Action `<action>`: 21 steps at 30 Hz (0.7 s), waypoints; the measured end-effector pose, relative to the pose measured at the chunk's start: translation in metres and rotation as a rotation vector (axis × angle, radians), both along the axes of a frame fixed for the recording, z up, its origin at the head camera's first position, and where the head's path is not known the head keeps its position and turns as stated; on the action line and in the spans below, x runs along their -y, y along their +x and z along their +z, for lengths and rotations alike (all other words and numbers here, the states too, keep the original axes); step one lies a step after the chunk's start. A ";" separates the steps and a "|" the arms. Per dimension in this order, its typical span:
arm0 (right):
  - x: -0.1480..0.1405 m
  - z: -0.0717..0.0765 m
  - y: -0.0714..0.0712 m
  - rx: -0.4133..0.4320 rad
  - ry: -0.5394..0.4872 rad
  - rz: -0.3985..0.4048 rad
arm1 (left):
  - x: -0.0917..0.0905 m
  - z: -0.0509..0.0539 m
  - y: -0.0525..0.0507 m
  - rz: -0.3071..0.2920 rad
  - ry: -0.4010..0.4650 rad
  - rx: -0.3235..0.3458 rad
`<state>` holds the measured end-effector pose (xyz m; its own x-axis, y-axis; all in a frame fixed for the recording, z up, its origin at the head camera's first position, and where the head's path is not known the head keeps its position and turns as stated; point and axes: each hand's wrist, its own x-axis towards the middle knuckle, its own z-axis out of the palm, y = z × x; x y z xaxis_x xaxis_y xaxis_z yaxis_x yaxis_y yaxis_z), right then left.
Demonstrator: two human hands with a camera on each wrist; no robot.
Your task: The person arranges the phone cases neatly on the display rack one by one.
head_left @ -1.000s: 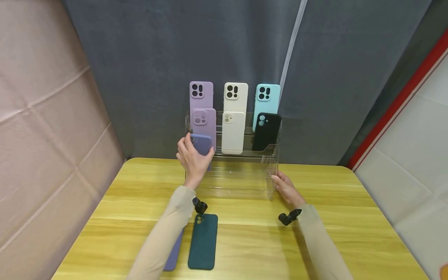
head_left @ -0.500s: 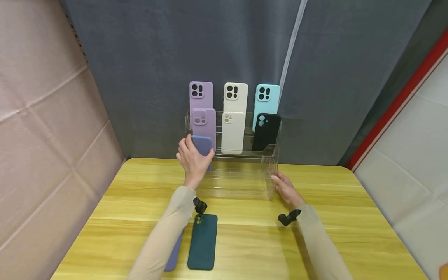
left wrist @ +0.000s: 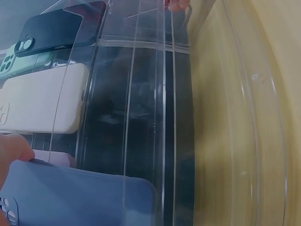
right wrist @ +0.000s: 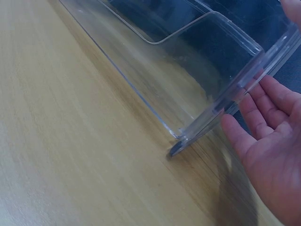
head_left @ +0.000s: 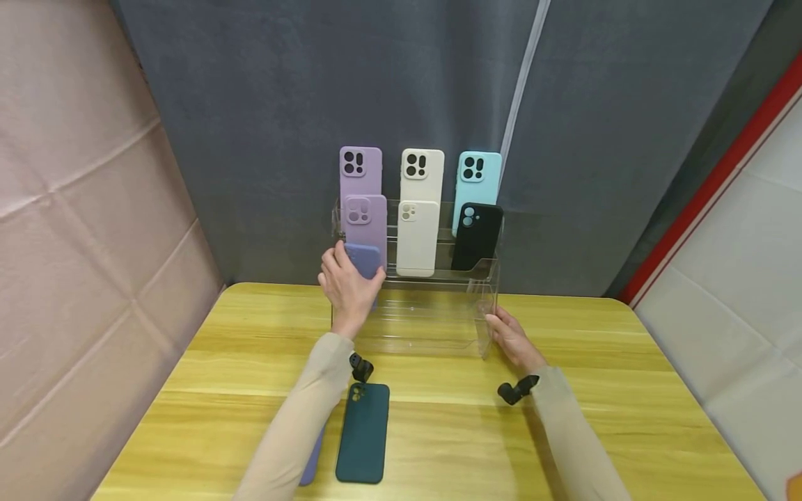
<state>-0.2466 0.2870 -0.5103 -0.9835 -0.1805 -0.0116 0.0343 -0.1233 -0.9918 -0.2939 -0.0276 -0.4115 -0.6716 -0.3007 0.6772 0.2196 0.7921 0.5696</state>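
My left hand [head_left: 349, 289] pinches a blue-purple phone case [head_left: 363, 259] by its sides, at the left end of the clear acrylic display rack [head_left: 426, 344]. In the left wrist view the blue case [left wrist: 80, 197] stands behind the rack's clear front lip, with its camera cutouts partly in view. At the rack's right side is my right hand [head_left: 514, 341]; the right wrist view has its fingers [right wrist: 256, 115] fairly straight against the clear side panel [right wrist: 221, 103]. Directly behind the held case stands a light purple case [head_left: 370, 229].
Higher tiers carry another purple case [head_left: 361, 177], a cream case [head_left: 422, 174], a white case [head_left: 418, 240], a turquoise case [head_left: 477, 174] and a black case [head_left: 477, 236]. On the wooden table [head_left: 451, 431] lie a dark green case [head_left: 363, 431] and a purple-blue case [head_left: 311, 463], partly under my left sleeve.
My left hand and the blue-purple case have shifted slightly right and down at the rack. The right hand has stayed against the rack's side.
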 end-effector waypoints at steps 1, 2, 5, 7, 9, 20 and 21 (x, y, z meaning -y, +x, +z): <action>0.001 0.001 0.001 0.005 -0.005 -0.002 | 0.000 0.000 0.000 0.002 -0.003 0.002; 0.001 0.003 0.001 0.009 -0.008 -0.003 | 0.000 0.001 0.000 0.003 -0.006 0.002; 0.004 0.010 0.005 0.009 -0.014 -0.005 | 0.000 0.001 -0.001 0.015 -0.024 0.010; 0.006 0.014 0.008 0.003 -0.006 -0.004 | 0.000 0.000 0.000 0.023 -0.034 0.019; 0.007 0.016 0.009 -0.006 0.006 -0.002 | 0.000 0.000 0.000 0.028 -0.039 0.030; 0.009 0.019 0.012 -0.003 0.018 -0.009 | 0.007 0.002 0.010 -0.015 -0.039 0.024; 0.009 0.019 0.012 -0.005 0.017 -0.007 | 0.008 0.001 0.012 -0.019 -0.034 0.017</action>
<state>-0.2346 0.2780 -0.4918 -0.9849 -0.1731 -0.0101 0.0290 -0.1069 -0.9938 -0.2821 -0.0360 -0.4101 -0.6882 -0.2654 0.6752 0.2250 0.8067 0.5464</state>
